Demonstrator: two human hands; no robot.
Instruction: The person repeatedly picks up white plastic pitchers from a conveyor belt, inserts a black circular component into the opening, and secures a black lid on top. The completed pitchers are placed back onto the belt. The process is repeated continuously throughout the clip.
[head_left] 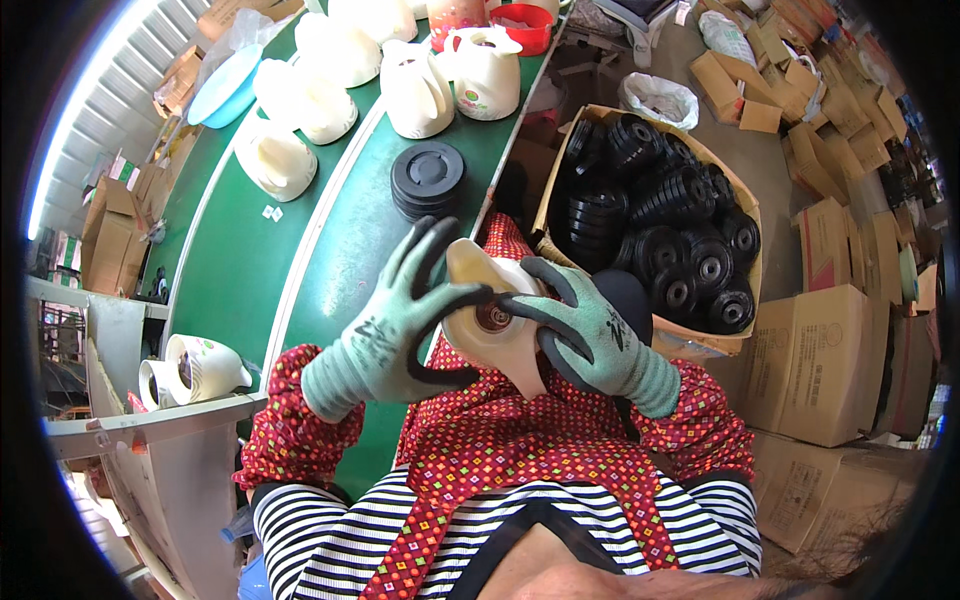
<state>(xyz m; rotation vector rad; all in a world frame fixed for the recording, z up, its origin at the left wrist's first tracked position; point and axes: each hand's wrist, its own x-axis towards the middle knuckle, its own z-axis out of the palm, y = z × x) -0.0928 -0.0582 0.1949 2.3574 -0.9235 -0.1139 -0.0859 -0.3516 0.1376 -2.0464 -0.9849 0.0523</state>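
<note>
A cream plastic jug (515, 355) rests in my lap, its spout upward and its round opening facing me. My right hand (590, 330), in a green and black work glove, grips the jug's right side, with the thumb over the opening. My left hand (390, 325), gloved alike, has its fingers spread at the jug's left side. Its index fingertip reaches the opening and meets the right hand's fingers; whether something small is between them cannot be made out. Just beyond my left hand, a stack of black round plastic bases (428, 178) stands on the green conveyor belt (335, 265).
Several cream jugs (415, 90) stand farther along the belt, near a red basin (525, 28). A carton of black round bases (655, 225) is close on my right, with brown cartons (815, 360) beyond. Another jug (205, 370) lies on the left ledge. A blue basin (225, 88) leans at far left.
</note>
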